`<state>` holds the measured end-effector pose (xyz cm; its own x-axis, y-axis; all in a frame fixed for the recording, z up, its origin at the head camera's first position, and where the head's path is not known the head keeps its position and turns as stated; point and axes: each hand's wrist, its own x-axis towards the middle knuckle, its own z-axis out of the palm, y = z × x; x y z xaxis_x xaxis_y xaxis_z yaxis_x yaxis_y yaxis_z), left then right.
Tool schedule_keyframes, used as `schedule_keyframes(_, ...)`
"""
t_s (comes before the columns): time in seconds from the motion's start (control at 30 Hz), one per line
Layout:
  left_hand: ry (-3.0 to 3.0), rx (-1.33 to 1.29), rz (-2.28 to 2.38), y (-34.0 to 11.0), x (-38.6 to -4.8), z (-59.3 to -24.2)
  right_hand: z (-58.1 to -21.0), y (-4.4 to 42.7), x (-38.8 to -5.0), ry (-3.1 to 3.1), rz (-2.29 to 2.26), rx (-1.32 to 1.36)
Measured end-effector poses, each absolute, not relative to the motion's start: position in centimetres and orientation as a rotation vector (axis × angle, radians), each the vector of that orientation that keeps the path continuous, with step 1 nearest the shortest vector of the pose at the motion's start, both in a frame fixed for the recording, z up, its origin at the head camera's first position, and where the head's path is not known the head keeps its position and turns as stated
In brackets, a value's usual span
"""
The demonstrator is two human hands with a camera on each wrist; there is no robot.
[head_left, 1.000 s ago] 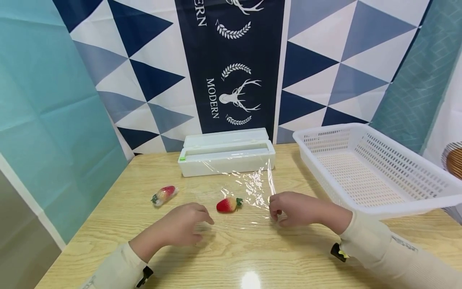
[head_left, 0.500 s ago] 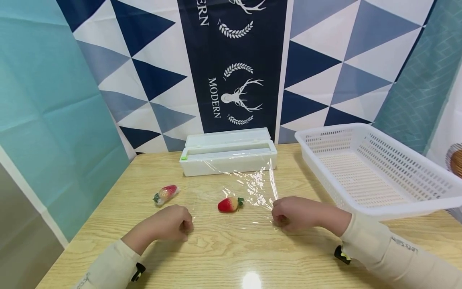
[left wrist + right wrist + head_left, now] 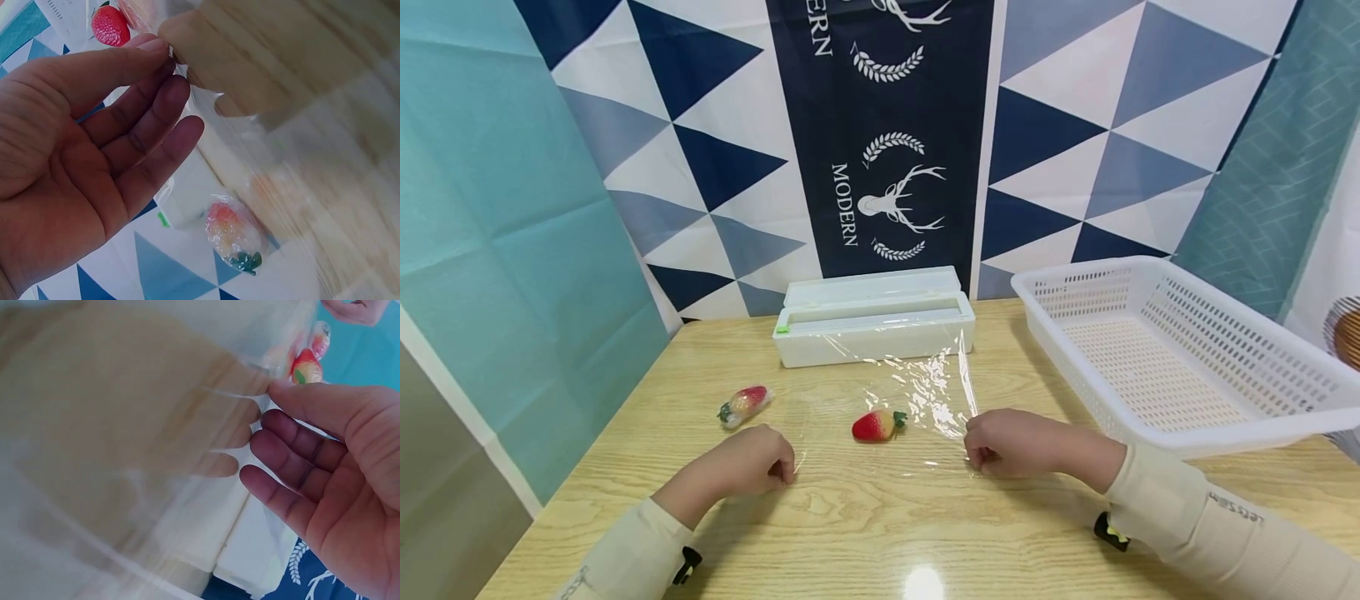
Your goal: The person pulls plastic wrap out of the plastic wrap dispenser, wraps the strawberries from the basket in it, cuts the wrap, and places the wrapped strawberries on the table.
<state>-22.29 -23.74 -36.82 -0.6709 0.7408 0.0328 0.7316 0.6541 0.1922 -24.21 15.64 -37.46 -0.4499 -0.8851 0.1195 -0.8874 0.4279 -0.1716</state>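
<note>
Left hand [image 3: 747, 461] had moved left since second earlier, pinching film [image 3: 928, 387] corner front-left of box [image 3: 801, 348]. Basket [image 3: 1150, 358] stood right of box. Film ran forward from box; right hand [image 3: 1015, 444] pinched corner front-right. Wrapped strawberry [image 3: 745, 405] lay front-left of box, bare strawberry [image 3: 872, 426] directly in front, over or under film unclear.
</note>
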Motion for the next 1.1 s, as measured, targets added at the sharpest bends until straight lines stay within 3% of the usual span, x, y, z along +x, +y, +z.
schedule_keyframes(0.67,2.823,1.187,0.407,-24.6,-22.3,-36.2,-37.2,16.1,-24.0,-2.674,0.402,1.512)
schedule_keyframes(1.1,2.855,1.225,0.361,-24.4,-22.4,-35.7,-38.0,15.6,-23.9,-2.651,0.338,1.638)
